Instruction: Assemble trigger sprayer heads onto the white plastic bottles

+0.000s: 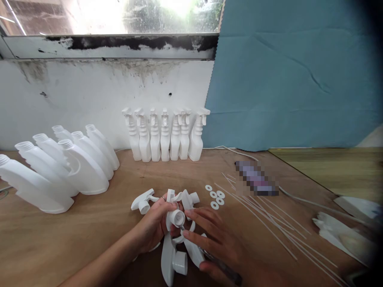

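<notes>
My left hand (154, 221) is closed around a white trigger spray head (176, 218), its round collar opening turned towards me. My right hand (214, 231) is beside it, with fingertips close to the collar. A slim dark metal tool (223, 266), tweezers by its look, runs under my right fingers, its tip partly hidden. More loose spray heads lie around and below my hands, one at the left (145, 200) and another in front (174, 261). Several small white ring washers (214, 205) lie just beyond my right hand.
White bottles without heads (86, 171) stand at the left. Against the wall is a row of bottles with spray heads (164, 139). Thin white tubes (269, 217) lie on the wooden table (98, 235) at the right, near a blurred-out flat object (256, 178), a cable and a plastic bag (341, 237).
</notes>
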`<state>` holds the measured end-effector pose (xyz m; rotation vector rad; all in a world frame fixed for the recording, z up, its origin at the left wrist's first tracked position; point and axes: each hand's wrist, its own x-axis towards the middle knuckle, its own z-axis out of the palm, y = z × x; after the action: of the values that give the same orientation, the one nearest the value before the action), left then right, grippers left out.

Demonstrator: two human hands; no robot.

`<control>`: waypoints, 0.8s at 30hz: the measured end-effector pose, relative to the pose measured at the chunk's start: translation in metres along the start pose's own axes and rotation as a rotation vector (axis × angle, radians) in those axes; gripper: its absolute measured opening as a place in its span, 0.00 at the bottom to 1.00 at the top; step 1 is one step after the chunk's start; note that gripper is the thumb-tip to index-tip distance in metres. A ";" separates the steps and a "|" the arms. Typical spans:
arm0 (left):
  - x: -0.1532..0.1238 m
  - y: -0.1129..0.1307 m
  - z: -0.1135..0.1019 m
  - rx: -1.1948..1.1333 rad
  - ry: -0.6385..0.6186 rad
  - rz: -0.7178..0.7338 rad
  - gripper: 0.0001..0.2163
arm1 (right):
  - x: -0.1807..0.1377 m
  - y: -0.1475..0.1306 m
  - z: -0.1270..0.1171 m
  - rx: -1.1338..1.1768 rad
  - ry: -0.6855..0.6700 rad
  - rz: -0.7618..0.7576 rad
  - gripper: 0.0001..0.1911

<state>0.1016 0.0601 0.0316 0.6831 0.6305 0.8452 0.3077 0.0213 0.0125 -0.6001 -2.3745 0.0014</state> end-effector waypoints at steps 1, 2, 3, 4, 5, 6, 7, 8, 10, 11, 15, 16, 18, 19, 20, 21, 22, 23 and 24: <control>0.000 0.000 0.000 -0.001 -0.004 0.000 0.09 | -0.001 0.001 0.001 -0.029 -0.020 -0.021 0.24; 0.000 0.000 0.000 -0.005 -0.012 0.001 0.09 | -0.002 0.002 0.001 -0.054 -0.030 -0.041 0.23; 0.000 0.000 0.000 -0.009 -0.022 0.000 0.09 | -0.002 0.002 0.002 -0.076 -0.028 -0.060 0.23; 0.000 0.000 0.000 -0.011 -0.031 -0.002 0.09 | -0.003 0.001 0.002 -0.095 -0.023 -0.074 0.23; -0.001 0.000 0.001 -0.010 -0.037 -0.006 0.09 | -0.004 0.001 0.001 -0.109 -0.023 -0.083 0.23; -0.001 0.000 0.001 -0.007 -0.038 -0.008 0.09 | -0.004 0.000 0.001 -0.119 -0.021 -0.088 0.23; -0.001 0.000 0.002 -0.002 -0.035 -0.010 0.10 | -0.004 0.000 0.001 -0.123 -0.019 -0.092 0.22; -0.002 0.000 0.002 0.002 -0.031 -0.009 0.10 | -0.005 -0.001 0.000 -0.125 -0.019 -0.098 0.22; -0.002 -0.001 0.002 0.008 -0.032 -0.009 0.11 | -0.005 -0.002 0.000 -0.121 -0.018 -0.124 0.23; -0.002 -0.001 0.001 0.008 -0.037 -0.009 0.11 | -0.006 -0.002 0.000 -0.117 -0.020 -0.138 0.24; -0.002 -0.002 -0.001 -0.008 -0.036 -0.007 0.10 | -0.006 -0.004 0.001 -0.099 -0.004 -0.131 0.24; -0.002 -0.002 -0.002 -0.009 -0.031 -0.008 0.10 | -0.006 -0.004 0.001 -0.098 0.002 -0.122 0.24; -0.002 -0.002 -0.001 0.001 -0.035 -0.013 0.10 | -0.004 -0.005 0.001 -0.106 -0.008 -0.108 0.23; -0.002 -0.001 -0.001 0.010 -0.042 -0.018 0.11 | -0.003 -0.005 0.001 -0.114 -0.020 -0.102 0.23; -0.002 -0.001 0.000 0.018 -0.050 -0.021 0.11 | -0.002 -0.005 0.001 -0.121 -0.027 -0.102 0.23; -0.002 0.000 0.001 0.024 -0.055 -0.021 0.11 | -0.002 -0.005 0.001 -0.129 -0.028 -0.110 0.24; -0.002 0.000 0.001 0.028 -0.057 -0.019 0.11 | -0.001 -0.005 0.001 -0.137 -0.026 -0.120 0.24; -0.002 0.000 0.002 0.031 -0.055 -0.015 0.11 | -0.001 -0.005 0.000 -0.145 -0.026 -0.128 0.23; -0.002 0.000 0.002 0.035 -0.052 -0.010 0.11 | -0.001 -0.006 -0.001 -0.152 -0.020 -0.137 0.23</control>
<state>0.1024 0.0580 0.0329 0.7308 0.6029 0.8060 0.3066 0.0156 0.0139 -0.5084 -2.4452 -0.2369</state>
